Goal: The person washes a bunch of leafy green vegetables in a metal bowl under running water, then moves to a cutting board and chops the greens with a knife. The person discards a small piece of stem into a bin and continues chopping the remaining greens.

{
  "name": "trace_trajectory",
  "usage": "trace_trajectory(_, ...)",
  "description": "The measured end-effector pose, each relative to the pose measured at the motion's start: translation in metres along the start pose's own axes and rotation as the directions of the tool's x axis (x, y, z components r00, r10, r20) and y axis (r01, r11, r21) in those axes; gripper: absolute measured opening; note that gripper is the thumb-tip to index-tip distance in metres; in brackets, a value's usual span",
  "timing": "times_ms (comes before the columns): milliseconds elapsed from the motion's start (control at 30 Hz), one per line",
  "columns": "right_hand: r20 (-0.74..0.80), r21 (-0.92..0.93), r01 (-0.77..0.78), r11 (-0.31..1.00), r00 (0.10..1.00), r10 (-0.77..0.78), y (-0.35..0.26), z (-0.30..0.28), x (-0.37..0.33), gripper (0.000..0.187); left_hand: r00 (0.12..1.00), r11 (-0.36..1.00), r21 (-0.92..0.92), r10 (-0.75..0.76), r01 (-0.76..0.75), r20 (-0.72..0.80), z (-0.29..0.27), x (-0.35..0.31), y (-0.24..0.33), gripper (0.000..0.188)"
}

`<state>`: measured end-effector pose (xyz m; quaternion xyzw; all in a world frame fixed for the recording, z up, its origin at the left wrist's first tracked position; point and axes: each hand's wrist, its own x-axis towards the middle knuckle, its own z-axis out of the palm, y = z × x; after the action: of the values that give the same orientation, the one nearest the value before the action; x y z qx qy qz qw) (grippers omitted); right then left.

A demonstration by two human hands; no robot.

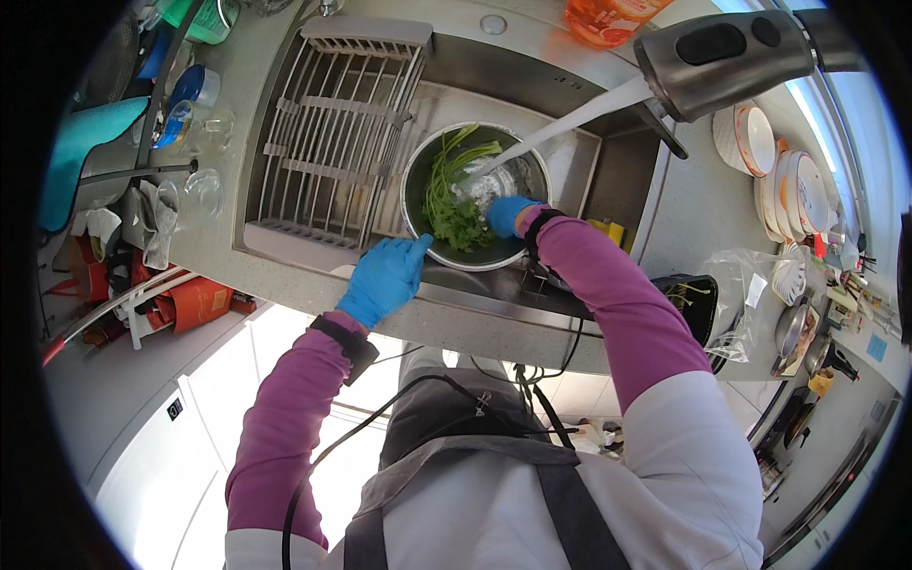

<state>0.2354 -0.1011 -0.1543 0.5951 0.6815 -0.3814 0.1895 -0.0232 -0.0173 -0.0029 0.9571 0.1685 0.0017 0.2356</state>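
Note:
A round metal bowl (412, 169) sits in the sink with a bunch of leafy green herbs (458, 217) and water in it. My left hand (385, 278), in a blue glove, grips the bowl's near left rim, its other fingers curled below. My right hand (509, 215), also gloved in blue, reaches into the bowl over the near right rim, beside the leaves. Its fingertips are lost in the foaming water, so their grip is hidden. From the upper right, a stream of water (579, 116) pours out of the grey faucet (727, 59) into the bowl.
A metal drying rack (332, 142) spans the sink's left part. Glasses (201, 195) stand on the left counter. An orange bottle (608, 19) is behind the sink. Bowls (803, 195), a clear plastic bag (736, 294) and a black container (698, 309) are at the right.

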Motion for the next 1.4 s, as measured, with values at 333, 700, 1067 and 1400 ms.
trace_trajectory(333,-0.033,-0.002,-0.167,0.986,0.985,0.166,0.001,0.004,0.002,0.023,0.997,1.0,-0.011,-0.024,0.025,0.069,0.001,-0.001,-0.001,0.048)
trace_trajectory(700,-0.009,-0.116,-0.165,0.98,0.986,0.165,-0.008,-0.014,-0.005,0.021,0.997,0.999,-0.014,-0.042,0.043,0.066,0.002,0.0,-0.002,0.043)
trace_trajectory(1067,-0.29,-0.059,-0.27,0.961,0.926,0.242,0.013,0.005,0.004,0.023,0.997,0.999,-0.032,-0.04,0.042,0.062,0.0,0.001,-0.001,0.043)
trace_trajectory(1400,-0.345,0.446,-0.057,0.893,0.91,0.231,0.011,-0.031,-0.01,0.021,0.988,0.997,-0.004,-0.074,0.075,0.135,0.0,0.001,0.0,0.039)
